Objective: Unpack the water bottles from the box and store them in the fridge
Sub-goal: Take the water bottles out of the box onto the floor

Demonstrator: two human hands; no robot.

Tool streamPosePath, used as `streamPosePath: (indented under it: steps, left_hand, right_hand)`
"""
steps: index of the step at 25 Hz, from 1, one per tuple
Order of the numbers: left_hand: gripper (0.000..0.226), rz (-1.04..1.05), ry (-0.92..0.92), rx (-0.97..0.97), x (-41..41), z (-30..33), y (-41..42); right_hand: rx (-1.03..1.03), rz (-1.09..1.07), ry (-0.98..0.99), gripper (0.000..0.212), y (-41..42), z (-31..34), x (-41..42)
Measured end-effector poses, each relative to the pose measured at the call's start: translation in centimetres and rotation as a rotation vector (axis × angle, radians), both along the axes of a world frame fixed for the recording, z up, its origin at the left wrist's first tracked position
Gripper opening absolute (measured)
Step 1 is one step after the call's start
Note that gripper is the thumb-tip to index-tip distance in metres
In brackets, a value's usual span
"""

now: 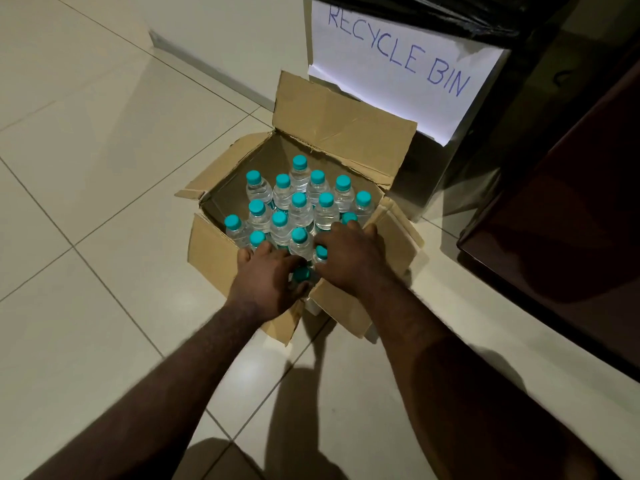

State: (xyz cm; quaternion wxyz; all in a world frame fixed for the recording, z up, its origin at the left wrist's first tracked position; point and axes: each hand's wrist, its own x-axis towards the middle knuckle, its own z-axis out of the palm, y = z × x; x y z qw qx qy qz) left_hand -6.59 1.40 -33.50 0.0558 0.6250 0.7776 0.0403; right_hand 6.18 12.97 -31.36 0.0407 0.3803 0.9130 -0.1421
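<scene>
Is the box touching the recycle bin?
Cannot tell. In the head view the box's raised back flap overlaps the bin, hiding any gap or contact.

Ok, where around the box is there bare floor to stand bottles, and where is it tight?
Bare tile lies left of the box, and more between the forearms. It is tight on the far right, where the recycle bin and a dark cabinet close in. Both hands crowd the near bottles.

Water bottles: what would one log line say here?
stage: unpacking | both hands reaching among water bottles | box open, on floor
</scene>
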Motion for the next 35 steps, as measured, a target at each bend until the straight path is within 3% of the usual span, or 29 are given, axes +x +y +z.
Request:
streamPosePath:
  steps: [8, 11, 15, 19, 23, 30, 35]
  left_hand:
    - [0.039, 0.064, 0.019, -0.001, 1.4, -0.1, 0.0]
    - [0.041, 0.123, 0.017, 0.122, 1.2, 2.0, 0.6]
    - [0.042, 0.139, -0.084, 0.487, 0.8, 8.0, 2.7]
    - [0.043, -0.022, -0.162, 0.669, 1.4, 13.2, 4.8]
    - [0.046, -0.169, -0.195, 0.608, 4.6, 13.5, 7.5]
    - [0.045, -0.232, -0.132, 0.216, 8.8, 5.0, 12.0]
    - [0.044, -0.150, -0.013, 0.109, 8.8, 0.8, 13.9]
  right_hand:
    - [0.008, -0.063, 0.027, 0.040, 0.3, 0.1, -1.2]
    - [-0.100, -0.110, 0.258, 0.034, 1.9, 2.3, -0.6]
    - [-0.180, -0.176, 0.629, 0.029, 5.5, 8.1, -0.1]
    - [-0.031, -0.304, 0.896, 0.019, 9.3, 13.2, 2.6]
    - [0.154, -0.425, 0.768, 0.036, 11.6, 13.4, 5.0]
    - [0.060, -0.634, 0.483, 0.035, 12.6, 5.0, 6.7]
    - [0.024, -0.643, 0.442, 0.038, 11.7, 0.2, 7.0]
